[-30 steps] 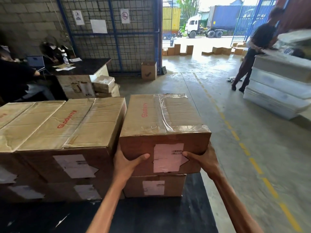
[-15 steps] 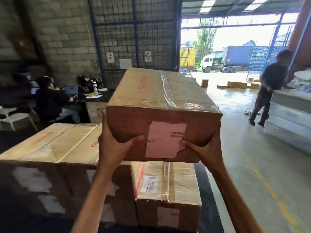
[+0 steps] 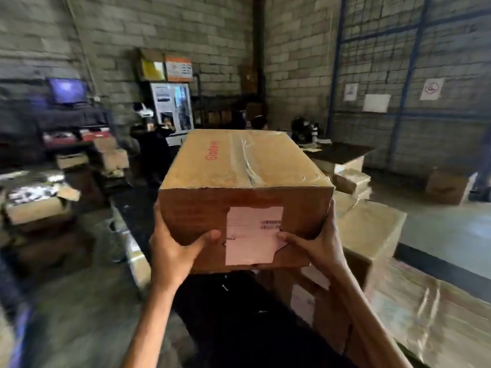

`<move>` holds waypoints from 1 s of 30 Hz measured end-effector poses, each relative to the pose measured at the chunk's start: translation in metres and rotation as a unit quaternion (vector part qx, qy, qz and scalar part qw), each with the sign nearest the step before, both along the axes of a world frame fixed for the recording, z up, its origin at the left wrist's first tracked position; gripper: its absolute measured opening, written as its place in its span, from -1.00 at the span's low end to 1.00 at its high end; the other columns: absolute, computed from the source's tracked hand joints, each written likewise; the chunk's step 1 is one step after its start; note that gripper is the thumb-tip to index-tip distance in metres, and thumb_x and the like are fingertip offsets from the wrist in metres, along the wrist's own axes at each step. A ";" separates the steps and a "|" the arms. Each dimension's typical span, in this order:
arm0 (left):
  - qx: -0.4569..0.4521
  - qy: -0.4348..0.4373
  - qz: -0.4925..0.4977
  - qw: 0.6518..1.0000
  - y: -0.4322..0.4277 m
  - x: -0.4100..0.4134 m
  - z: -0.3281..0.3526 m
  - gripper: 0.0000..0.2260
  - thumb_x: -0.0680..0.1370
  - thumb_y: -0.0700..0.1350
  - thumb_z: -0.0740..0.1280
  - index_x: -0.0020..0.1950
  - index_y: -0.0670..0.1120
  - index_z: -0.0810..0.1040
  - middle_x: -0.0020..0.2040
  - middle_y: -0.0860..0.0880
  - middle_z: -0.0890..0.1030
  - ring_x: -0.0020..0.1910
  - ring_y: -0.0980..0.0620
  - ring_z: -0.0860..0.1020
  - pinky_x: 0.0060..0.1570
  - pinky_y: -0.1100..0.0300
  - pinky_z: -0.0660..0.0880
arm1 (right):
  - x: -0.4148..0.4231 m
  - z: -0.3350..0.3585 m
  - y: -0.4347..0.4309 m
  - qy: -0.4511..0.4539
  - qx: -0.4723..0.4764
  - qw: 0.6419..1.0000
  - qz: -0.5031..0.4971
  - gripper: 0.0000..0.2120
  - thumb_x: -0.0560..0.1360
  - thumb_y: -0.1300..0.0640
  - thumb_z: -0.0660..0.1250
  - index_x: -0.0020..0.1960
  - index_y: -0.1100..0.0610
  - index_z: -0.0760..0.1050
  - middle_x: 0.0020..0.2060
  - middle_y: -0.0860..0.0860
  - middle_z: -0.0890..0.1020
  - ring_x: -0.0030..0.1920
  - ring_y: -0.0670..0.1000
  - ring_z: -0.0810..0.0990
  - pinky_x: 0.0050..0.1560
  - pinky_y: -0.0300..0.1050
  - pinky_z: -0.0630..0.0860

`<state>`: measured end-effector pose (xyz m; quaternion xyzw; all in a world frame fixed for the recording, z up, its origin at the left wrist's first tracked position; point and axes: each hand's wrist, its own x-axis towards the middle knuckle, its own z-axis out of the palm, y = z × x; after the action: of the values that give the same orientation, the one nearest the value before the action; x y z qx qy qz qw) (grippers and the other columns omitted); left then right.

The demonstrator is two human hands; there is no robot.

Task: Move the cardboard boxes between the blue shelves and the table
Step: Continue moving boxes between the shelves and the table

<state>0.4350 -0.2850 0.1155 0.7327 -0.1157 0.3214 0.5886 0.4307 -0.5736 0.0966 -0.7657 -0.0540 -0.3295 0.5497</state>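
A taped cardboard box (image 3: 247,168) with red print and a pale label hangs in the air in front of me. My left hand (image 3: 172,251) grips its lower left corner, thumb across the front face. My right hand (image 3: 318,245) grips the lower right corner, thumb on the label. Below and to the right, several more cardboard boxes (image 3: 372,229) stand on the black table (image 3: 239,314). No blue shelves show in this blurred view.
A block wall with a blue mesh frame (image 3: 406,75) rises at the right. People sit at a dark desk (image 3: 337,152) behind the box. At the left are cluttered open cartons (image 3: 37,203), a monitor (image 3: 67,90) and bare concrete floor.
The box has come up off the stack and stays in both hands. My view has swung left, away from the open doorway toward the wall and the cluttered corner.
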 end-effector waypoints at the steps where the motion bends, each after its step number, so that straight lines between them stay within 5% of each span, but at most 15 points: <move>1: -0.003 0.010 0.030 0.999 0.024 -0.011 -0.004 0.02 0.17 0.15 0.68 0.53 0.05 0.28 0.24 0.20 0.57 0.25 0.36 0.52 0.26 0.32 0.46 | 0.004 -0.004 0.024 0.003 0.004 0.999 0.033 0.31 0.08 -0.15 0.75 0.62 -0.11 0.04 0.36 -0.20 0.46 0.39 -0.10 0.45 0.42 0.02 0.45; 4: 0.002 0.023 0.124 0.992 0.088 -0.060 -0.011 -0.10 0.18 0.06 0.68 0.44 0.05 0.35 0.29 0.02 0.58 0.30 0.12 0.55 0.33 0.08 0.48 | 0.006 -0.014 0.097 0.011 0.016 0.989 0.143 0.31 0.11 -0.12 0.70 0.63 -0.16 -0.04 0.37 -0.33 0.36 0.43 -0.18 0.36 0.44 -0.11 0.36; 8: -0.022 0.059 0.228 0.972 0.153 -0.149 -0.016 -0.09 0.15 0.14 0.70 0.38 0.04 0.35 0.25 0.12 0.58 0.23 0.34 0.53 0.26 0.33 0.45 | -0.017 -0.023 0.189 0.012 0.021 0.960 0.278 0.26 0.14 -0.11 0.70 0.62 -0.14 0.00 0.28 -0.58 0.35 0.35 -0.43 0.36 0.30 -0.49 0.33; 10: -0.029 0.076 0.287 0.955 0.179 -0.198 -0.016 0.08 0.12 0.22 0.71 0.51 -0.02 0.28 0.35 0.06 0.55 0.34 0.21 0.51 0.37 0.16 0.43 | -0.039 -0.025 0.230 0.022 0.022 0.940 0.339 0.24 0.16 -0.02 0.72 0.62 -0.08 0.03 0.35 -0.42 0.42 0.38 -0.30 0.42 0.35 -0.33 0.40; 13: -0.035 0.080 0.361 0.929 0.202 -0.274 -0.018 0.05 0.13 0.14 0.70 0.52 0.02 0.28 0.31 0.06 0.58 0.29 0.15 0.55 0.29 0.07 0.49 | -0.081 -0.028 0.279 0.032 0.028 0.908 0.417 0.22 0.15 -0.01 0.75 0.59 -0.15 0.07 0.37 -0.28 0.47 0.38 -0.20 0.47 0.39 -0.05 0.46; 16: -0.047 0.088 0.423 0.901 0.213 -0.345 -0.021 0.09 0.08 0.22 0.67 0.52 0.06 0.26 0.23 0.10 0.62 0.21 0.17 0.58 0.19 0.08 0.56 | -0.124 -0.031 0.318 0.047 0.019 0.876 0.480 0.18 0.13 -0.09 0.75 0.55 -0.24 0.10 0.35 -0.35 0.44 0.36 -0.23 0.45 0.38 -0.01 0.47; 20: -0.056 0.087 0.489 0.866 0.220 -0.433 -0.021 0.07 0.11 0.19 0.70 0.51 0.14 0.26 0.18 0.13 0.65 0.19 0.09 0.61 0.17 -0.10 0.58 | -0.180 -0.034 0.363 0.048 0.030 0.834 0.549 0.15 0.16 0.10 0.75 0.57 -0.10 0.15 0.32 -0.28 0.52 0.34 -0.19 0.51 0.34 -0.04 0.49; 25: -0.064 0.067 0.588 0.804 0.221 -0.526 -0.016 -0.02 0.06 0.18 0.66 0.43 0.20 0.35 0.11 0.18 0.66 0.12 0.16 0.63 0.08 -0.03 0.61 | -0.252 -0.032 0.420 0.047 0.043 0.773 0.632 0.07 0.16 0.22 0.71 0.50 -0.11 0.21 0.24 -0.34 0.55 0.30 -0.23 0.53 0.21 -0.39 0.48; 30: -0.060 0.054 0.684 0.725 0.223 -0.588 -0.023 -0.02 0.18 -0.06 0.73 0.46 0.20 0.27 0.00 0.57 0.52 0.00 0.54 0.50 -0.02 0.40 0.44 | -0.304 -0.017 0.481 0.063 0.033 0.689 0.721 0.05 0.15 0.24 0.69 0.49 -0.06 0.23 0.18 -0.33 0.60 0.24 -0.25 0.56 0.15 -0.45 0.47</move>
<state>-0.1532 -0.0616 0.0929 0.5924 0.4681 0.6034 0.2565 0.1268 -0.0926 0.0797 -0.4913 -0.5439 0.2162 0.6450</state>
